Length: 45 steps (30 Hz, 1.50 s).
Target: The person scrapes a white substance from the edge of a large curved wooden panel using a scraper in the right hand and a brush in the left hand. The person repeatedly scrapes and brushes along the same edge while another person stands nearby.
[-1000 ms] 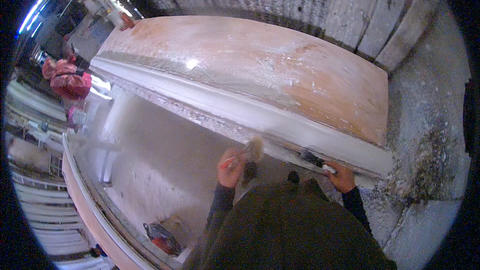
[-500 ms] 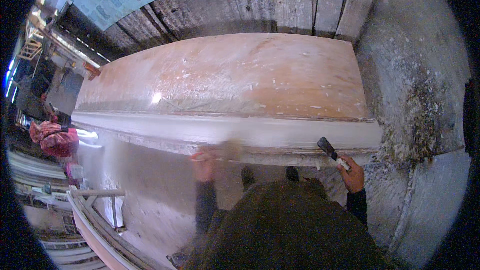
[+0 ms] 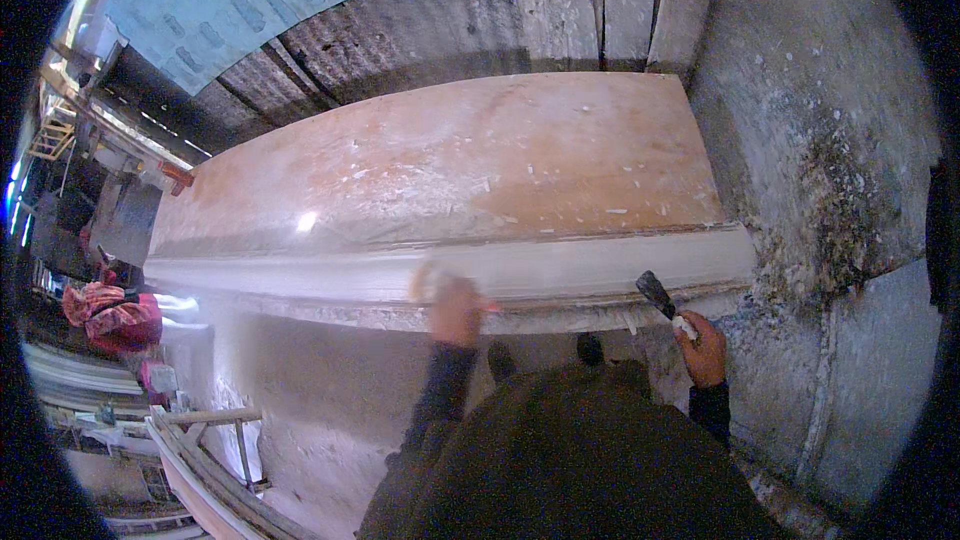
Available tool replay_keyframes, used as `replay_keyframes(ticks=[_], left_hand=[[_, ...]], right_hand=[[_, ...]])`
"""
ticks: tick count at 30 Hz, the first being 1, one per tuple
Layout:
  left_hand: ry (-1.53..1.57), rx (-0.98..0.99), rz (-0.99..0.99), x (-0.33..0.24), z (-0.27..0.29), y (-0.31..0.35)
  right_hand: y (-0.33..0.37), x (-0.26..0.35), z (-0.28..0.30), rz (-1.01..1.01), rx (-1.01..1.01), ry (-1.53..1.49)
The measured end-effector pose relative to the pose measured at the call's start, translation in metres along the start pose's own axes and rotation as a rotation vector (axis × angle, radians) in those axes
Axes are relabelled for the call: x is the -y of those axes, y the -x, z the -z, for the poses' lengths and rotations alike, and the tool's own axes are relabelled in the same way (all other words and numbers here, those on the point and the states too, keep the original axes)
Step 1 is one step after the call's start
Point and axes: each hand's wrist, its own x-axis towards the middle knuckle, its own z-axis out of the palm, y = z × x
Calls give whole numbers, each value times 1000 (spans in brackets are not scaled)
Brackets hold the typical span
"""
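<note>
A long pinkish-tan panel [image 3: 420,160] spans the middle, and a smooth white moulding [image 3: 580,259] runs along its near side. My left hand [image 3: 457,314], smeared by motion, is over the near edge of that moulding. Its fingers appear closed round something; a tan blur [image 3: 420,282] shows at the far left of the hand and a reddish bit at its right, but the kind cannot be made out. At the right end, my right hand [image 3: 705,348] grips a putty knife [image 3: 655,292] by its white handle, the dark blade pointing up and left.
Crusted debris [image 3: 840,190] covers the floor at right. Pale flakes lie on the panel. Corrugated sheets [image 3: 400,30] and a blue panel [image 3: 220,5] stand behind. A wooden frame [image 3: 200,445] is at lower left. A person in red [image 3: 115,320] is at far left.
My left hand has moved right and away from me, onto the moulding, and the tan blur now lies on its left side. The right hand keeps the putty knife in nearly the same place.
</note>
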Motion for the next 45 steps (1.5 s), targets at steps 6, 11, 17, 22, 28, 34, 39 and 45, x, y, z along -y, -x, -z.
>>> replay_keyframes(ticks=[6, 11, 17, 22, 28, 34, 39, 45], left_hand=[[1375, 317, -272, -147, 34, -25], [966, 228, -227, -113, 5, -45], [485, -275, 102, -12, 47, -55], [487, 15, -110, -64, -35, -57], [1379, 325, -544, -248, -29, -48], [1554, 110, -286, -188, -29, -58], [1143, -215, 124, -84, 19, -17], [732, -515, 394, -57, 82, 39]], right_hand=[[2, -8, 1, 110, -165, -41], [1, -37, 7, 148, -273, -48], [11, -29, 21, 75, -202, -84], [13, -28, 23, 89, -184, -73], [17, -51, 50, -107, -206, -138], [13, -92, 82, -111, -330, -113], [-11, -86, 86, 3, -186, 72], [-81, -92, 96, -22, -162, 145]])
